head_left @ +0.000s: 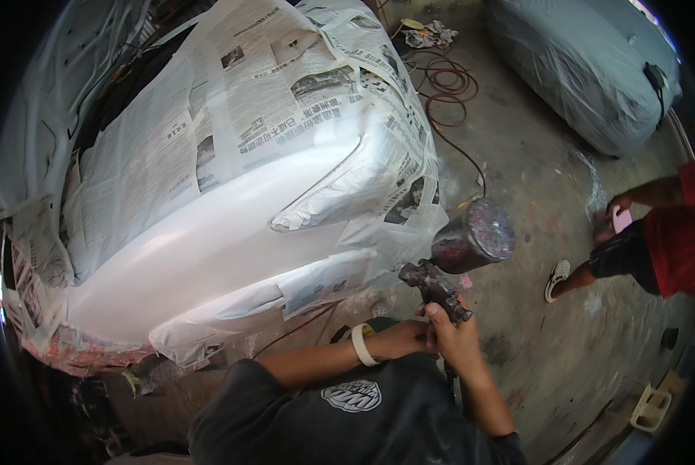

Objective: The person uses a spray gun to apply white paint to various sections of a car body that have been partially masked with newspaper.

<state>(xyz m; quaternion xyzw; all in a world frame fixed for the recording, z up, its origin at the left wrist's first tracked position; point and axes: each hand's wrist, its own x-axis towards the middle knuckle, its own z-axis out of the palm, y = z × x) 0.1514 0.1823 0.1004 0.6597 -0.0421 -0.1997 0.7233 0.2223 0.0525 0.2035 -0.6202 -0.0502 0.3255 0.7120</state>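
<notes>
My right hand point(457, 335) is closed round a dark, paint-stained spray gun point(434, 288), its thumb on top of the gun's rear end. A round, speckled paint cup point(471, 242) sits on the gun's far side. Close against the right hand is my left hand point(411, 339), with a pale band point(361, 344) on its wrist. The left fingers look curled by the gun's handle, but what they hold is hidden. Left of the gun stretches a glossy white car bumper point(169, 225), with newspaper masking point(277, 93) taped above it and over its openings.
A raised car hood point(33, 116) stands at far left. Red hose point(450, 81) lies coiled on the concrete floor point(533, 201), near crumpled paper point(431, 35). A grey-covered vehicle point(580, 70) is at back right. Another person in a red shirt point(677, 232) stands at right, near a cream plastic object point(651, 408).
</notes>
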